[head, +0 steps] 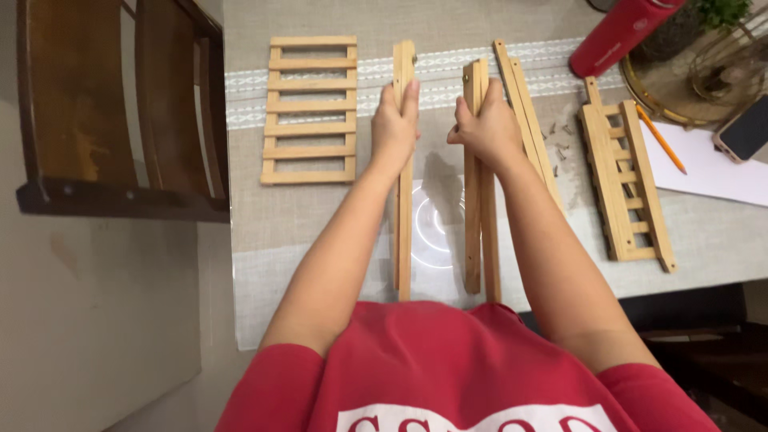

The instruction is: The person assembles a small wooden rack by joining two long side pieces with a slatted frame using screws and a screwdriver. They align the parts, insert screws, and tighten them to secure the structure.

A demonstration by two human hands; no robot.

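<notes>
My left hand (394, 126) grips a long light-wood slat frame piece (404, 240) standing on its edge on the table. My right hand (488, 126) grips a second, matching wood piece (480, 240), also on edge, parallel to the first and about a hand's width to its right. Both pieces run from near my body toward the far side of the table. A further pair of thin wooden strips (524, 112) lies angled just right of my right hand.
A flat slatted wooden panel (310, 108) lies at the left, another slatted panel (626, 188) at the right. Small screws (560, 140) lie between. A red bottle (620, 36), an orange pencil (661, 140) on white paper, a phone (746, 128) and a wooden chair (120, 112) surround.
</notes>
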